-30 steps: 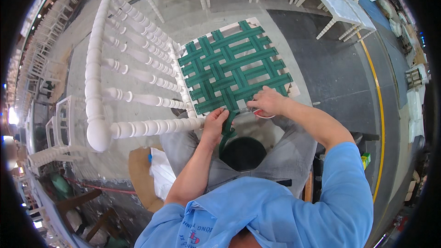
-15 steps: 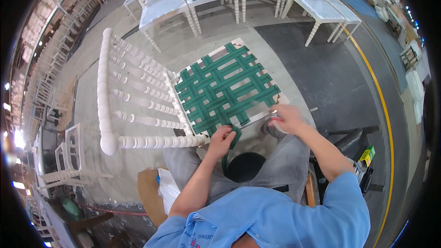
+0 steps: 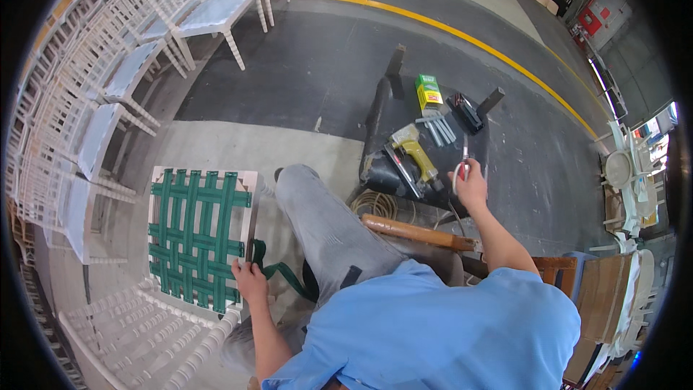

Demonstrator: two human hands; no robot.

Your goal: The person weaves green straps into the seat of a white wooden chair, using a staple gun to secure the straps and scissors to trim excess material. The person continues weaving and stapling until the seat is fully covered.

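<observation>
To my left stands a white chair with turned spindles [image 3: 155, 328], its seat woven from green webbing [image 3: 191, 235] over a pale frame. My left hand [image 3: 250, 282] is closed at the seat's near edge on a loose green webbing strap [image 3: 285, 273], which loops up beside the frame and trails toward my lap. Out to the right, my right hand [image 3: 471, 186] grips scissors [image 3: 457, 176] by their handles, blades pointing away from me. They are over the edge of a black tool stand [image 3: 375, 166], close to a yellow staple gun [image 3: 415, 152].
Staple strips [image 3: 437, 130], a green and yellow box [image 3: 428, 92] and a black tool [image 3: 466, 113] lie on the stand, whose upright posts stick up. A coiled hose [image 3: 375, 204] and a wooden bar [image 3: 415, 231] are beside my leg. White chairs [image 3: 209, 18] line the far left.
My view has swung right. My right hand has carried the scissors from the seat's edge over to the tool stand. My left hand stays on the strap by the seat.
</observation>
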